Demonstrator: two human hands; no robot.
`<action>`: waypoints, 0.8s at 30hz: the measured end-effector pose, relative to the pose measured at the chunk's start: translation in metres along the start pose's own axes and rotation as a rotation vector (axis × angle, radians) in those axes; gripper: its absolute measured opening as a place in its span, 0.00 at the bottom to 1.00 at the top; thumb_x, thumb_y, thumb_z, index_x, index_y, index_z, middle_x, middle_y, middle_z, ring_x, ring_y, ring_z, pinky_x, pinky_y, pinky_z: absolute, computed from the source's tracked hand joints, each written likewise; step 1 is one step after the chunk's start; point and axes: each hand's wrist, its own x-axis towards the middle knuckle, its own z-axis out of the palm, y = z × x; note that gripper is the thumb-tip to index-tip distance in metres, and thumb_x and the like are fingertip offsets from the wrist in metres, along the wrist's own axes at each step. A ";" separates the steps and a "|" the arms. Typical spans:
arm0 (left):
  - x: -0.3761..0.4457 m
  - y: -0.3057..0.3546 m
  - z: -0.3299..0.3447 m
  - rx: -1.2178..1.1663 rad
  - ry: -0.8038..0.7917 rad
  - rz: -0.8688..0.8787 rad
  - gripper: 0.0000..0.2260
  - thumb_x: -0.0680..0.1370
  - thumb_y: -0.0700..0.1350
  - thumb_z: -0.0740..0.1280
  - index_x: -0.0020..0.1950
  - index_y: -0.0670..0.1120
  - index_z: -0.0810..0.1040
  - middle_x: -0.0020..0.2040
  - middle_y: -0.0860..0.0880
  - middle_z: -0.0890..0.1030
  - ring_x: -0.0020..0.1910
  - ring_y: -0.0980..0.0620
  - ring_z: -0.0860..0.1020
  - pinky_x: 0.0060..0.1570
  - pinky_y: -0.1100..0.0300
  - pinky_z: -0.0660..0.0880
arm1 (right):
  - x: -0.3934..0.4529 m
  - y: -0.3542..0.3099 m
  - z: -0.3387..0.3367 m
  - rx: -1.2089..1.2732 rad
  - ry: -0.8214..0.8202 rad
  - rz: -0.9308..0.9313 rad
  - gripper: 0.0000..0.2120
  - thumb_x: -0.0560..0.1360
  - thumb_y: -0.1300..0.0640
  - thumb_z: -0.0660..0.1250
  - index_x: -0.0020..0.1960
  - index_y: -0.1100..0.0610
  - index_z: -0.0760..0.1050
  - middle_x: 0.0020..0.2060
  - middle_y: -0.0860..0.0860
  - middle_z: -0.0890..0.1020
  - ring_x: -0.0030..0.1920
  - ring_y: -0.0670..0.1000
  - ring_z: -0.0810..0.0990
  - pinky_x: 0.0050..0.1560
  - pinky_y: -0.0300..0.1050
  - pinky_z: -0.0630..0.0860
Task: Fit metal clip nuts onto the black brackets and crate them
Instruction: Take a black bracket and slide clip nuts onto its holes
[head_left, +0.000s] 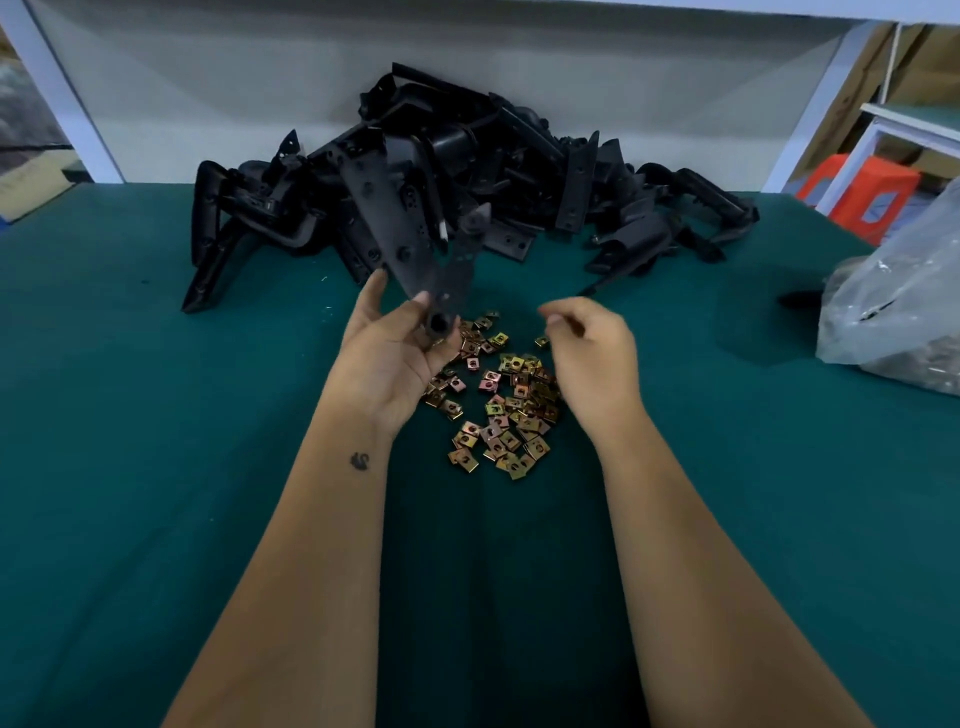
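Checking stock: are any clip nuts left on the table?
Yes, a loose scatter of clip nuts lies on the green table between both hands.

Bare green table (156, 415) lies open left and right of the forearms, while the bracket pile (467, 171) blocks the far edge, scattered clip nuts (498, 405) fill the middle, and a plastic bag (898, 306) crowds the right.

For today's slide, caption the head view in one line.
Left hand holds a black bracket above scattered clip nuts; right hand hovers alongside.

Plastic bag (904, 306) cut off at right edge
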 end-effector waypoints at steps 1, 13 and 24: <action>0.003 0.000 -0.001 -0.009 0.023 0.021 0.21 0.82 0.31 0.57 0.73 0.46 0.65 0.50 0.43 0.79 0.35 0.52 0.82 0.34 0.60 0.79 | -0.002 -0.001 0.003 -0.086 -0.021 -0.046 0.12 0.81 0.58 0.60 0.59 0.51 0.80 0.55 0.45 0.80 0.55 0.44 0.76 0.51 0.30 0.68; 0.015 -0.003 -0.007 -0.071 0.058 0.092 0.12 0.80 0.29 0.56 0.51 0.44 0.73 0.47 0.45 0.82 0.42 0.51 0.83 0.41 0.57 0.80 | -0.007 -0.008 0.020 -0.671 -0.234 -0.322 0.14 0.78 0.49 0.61 0.61 0.46 0.78 0.56 0.45 0.78 0.60 0.51 0.67 0.59 0.46 0.54; 0.017 -0.012 0.000 -0.021 0.092 0.016 0.08 0.80 0.32 0.59 0.51 0.44 0.72 0.48 0.45 0.78 0.43 0.51 0.79 0.35 0.61 0.78 | -0.006 -0.013 0.020 -0.464 -0.232 -0.191 0.06 0.72 0.55 0.70 0.40 0.48 0.74 0.43 0.45 0.76 0.50 0.48 0.68 0.51 0.43 0.57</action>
